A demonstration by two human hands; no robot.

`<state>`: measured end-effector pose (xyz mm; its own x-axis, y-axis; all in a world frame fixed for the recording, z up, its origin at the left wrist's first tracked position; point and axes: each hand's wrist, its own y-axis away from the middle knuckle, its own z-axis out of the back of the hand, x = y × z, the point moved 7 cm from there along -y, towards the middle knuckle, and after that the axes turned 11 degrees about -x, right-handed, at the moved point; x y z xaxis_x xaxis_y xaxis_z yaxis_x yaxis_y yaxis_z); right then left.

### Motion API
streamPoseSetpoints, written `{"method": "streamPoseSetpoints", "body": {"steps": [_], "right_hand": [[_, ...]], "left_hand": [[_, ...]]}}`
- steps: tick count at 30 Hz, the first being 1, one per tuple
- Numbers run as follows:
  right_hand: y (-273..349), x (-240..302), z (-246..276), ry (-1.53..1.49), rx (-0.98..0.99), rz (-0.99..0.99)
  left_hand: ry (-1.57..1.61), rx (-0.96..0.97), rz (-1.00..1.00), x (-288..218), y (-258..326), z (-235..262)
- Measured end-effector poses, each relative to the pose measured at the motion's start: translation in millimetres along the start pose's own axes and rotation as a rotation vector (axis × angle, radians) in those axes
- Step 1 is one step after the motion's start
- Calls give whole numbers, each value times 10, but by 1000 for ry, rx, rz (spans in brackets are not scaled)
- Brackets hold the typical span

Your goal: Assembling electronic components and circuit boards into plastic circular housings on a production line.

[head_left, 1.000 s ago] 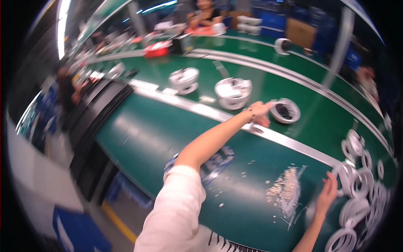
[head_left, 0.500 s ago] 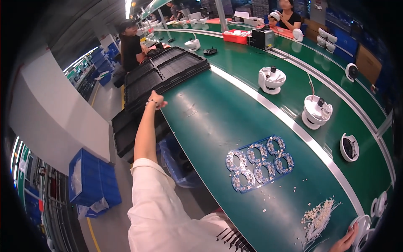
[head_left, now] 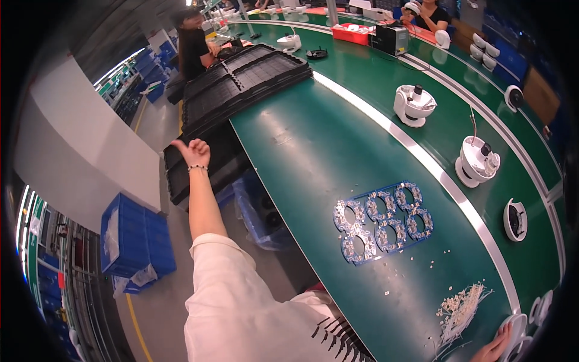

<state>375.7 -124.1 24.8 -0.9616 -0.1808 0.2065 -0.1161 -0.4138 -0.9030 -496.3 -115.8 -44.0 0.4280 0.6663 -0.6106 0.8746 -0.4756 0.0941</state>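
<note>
My left hand (head_left: 196, 154) is stretched out beside the black trays, its fingers curled in and its thumb pointing out to the left. Nothing shows in it. Just behind it is the lower black tray (head_left: 177, 175), which sits below a stack of black compartment trays (head_left: 241, 84) at the table's far end. At the lower right edge, my right hand (head_left: 496, 345) has its fingers against a white rounded plastic housing (head_left: 512, 326); part of that hand is cut off. Between the hands lies a blue panel of ring-shaped circuit boards (head_left: 386, 224) on the green table.
A pile of small white connectors with thin wires (head_left: 461, 311) lies near my right hand. White housings (head_left: 415, 105) stand on the green conveyor (head_left: 362, 78) beyond the metal rail. Blue bins (head_left: 137, 235) stand on the floor at left. Another person (head_left: 193, 45) is beyond the trays.
My left hand has moved left and nearer, from the table's edge to beside the lower black tray, its thumb now out. My right hand stays at the white housing. The view has shifted slightly.
</note>
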Motion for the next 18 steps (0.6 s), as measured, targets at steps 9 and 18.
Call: {"method": "streamPoseSetpoints", "body": {"steps": [9,18], "right_hand": [[-57,230,-53,65,33,97],[-17,507,-318,97,140,35]], "left_hand": [[-1657,-68,-417,600,-255,-493],[552,797,207,37,34,-1627]]}}
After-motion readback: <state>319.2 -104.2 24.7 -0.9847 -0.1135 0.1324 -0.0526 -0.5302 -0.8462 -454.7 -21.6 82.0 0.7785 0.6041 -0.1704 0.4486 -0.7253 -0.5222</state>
